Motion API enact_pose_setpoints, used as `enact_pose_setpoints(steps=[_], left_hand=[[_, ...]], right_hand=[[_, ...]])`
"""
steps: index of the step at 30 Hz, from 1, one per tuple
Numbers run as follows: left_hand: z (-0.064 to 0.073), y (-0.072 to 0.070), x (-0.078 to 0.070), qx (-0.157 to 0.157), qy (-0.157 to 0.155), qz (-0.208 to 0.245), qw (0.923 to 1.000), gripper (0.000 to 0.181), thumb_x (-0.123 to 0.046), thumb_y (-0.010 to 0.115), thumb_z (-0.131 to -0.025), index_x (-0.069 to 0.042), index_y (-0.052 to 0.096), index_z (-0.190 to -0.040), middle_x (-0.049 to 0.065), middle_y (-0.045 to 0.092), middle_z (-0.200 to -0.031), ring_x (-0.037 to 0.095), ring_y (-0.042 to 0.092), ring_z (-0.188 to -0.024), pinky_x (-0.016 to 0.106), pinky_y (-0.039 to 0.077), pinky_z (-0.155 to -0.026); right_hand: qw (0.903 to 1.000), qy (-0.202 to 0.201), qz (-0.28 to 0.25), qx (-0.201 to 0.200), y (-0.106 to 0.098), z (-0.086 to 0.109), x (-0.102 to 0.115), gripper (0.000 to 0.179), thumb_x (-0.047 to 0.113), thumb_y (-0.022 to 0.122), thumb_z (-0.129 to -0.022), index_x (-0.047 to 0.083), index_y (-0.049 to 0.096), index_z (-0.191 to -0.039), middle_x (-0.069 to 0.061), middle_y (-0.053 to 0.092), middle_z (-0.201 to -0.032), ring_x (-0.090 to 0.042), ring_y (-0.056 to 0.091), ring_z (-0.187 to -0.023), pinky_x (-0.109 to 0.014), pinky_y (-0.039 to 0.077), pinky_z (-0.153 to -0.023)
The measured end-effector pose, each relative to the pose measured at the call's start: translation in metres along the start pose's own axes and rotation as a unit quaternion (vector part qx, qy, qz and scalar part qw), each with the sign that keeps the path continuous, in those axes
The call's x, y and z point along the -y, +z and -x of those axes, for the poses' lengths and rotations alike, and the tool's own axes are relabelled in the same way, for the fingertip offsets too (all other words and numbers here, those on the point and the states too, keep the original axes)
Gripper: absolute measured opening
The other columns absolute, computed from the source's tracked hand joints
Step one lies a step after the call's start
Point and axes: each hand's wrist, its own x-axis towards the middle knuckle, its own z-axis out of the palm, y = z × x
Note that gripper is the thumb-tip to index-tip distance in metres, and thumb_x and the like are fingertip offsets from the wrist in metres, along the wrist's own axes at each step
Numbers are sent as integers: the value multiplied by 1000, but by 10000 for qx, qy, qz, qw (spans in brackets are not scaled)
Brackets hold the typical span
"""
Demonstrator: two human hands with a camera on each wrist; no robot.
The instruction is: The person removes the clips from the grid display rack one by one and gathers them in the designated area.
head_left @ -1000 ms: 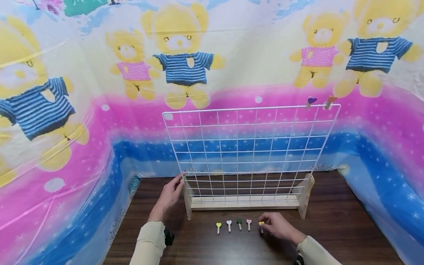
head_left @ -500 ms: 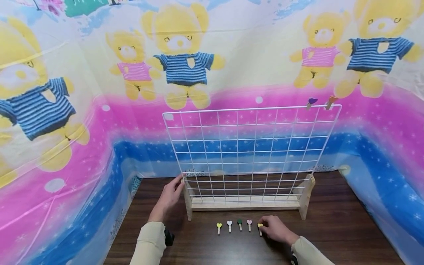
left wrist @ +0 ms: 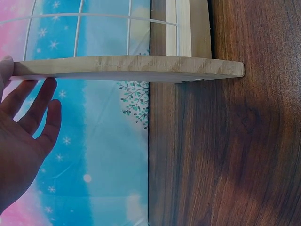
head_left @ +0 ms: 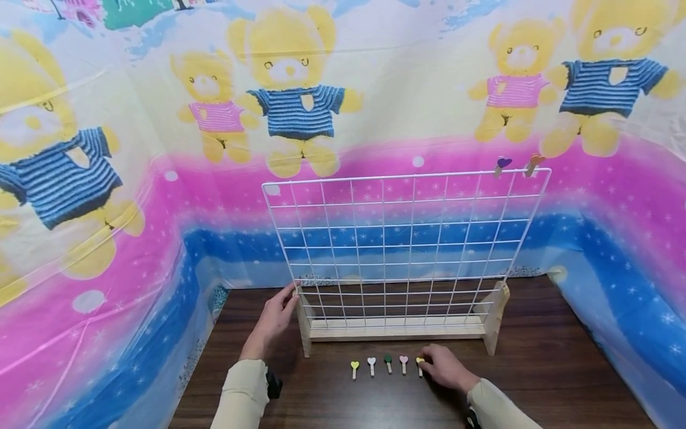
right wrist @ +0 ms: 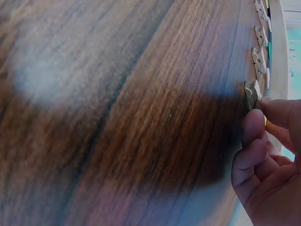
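Toward the counter's far edge stands a white wire grid in a wooden stand; the left hand, fingers straight, touches its left post. Near the front edge, the right hand pinches the yellow heart clothespin, rightmost of five. No writing shows.

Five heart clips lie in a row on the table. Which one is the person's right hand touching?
The yellow-heart clip at the row's right end, under the right hand; the other yellow one lies at the far left end.
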Motion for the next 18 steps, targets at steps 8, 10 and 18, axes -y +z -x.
enact_pose_setpoints(steps=[8,10,18], left_hand=[[1,0,-1,5,26,2,10000,41,-19,46,-102,-19,45,-143,17,53,-131,30,53,-115,49,45,-89],[0,0,-1,-2,21,6,10000,41,-19,46,-101,-19,45,-143,17,54,-130,30,53,-114,49,45,-89],[-1,0,0,-29,-17,0,10000,41,-20,46,-101,-21,45,-142,15,56,-126,29,55,-112,49,45,-89]], right_hand=[[9998,47,157,-73,2,-1,1,5,11,70,-84,9,69,-88,3,56,-81,-15,54,-76,-38,45,-68],[9998,67,174,-110,1,0,2,5,12,70,-84,10,70,-88,4,55,-81,-15,54,-76,-38,45,-68],[9987,-82,311,-406,-27,2,5,10,12,68,-86,8,70,-95,5,59,-86,-15,58,-80,-36,48,-71]])
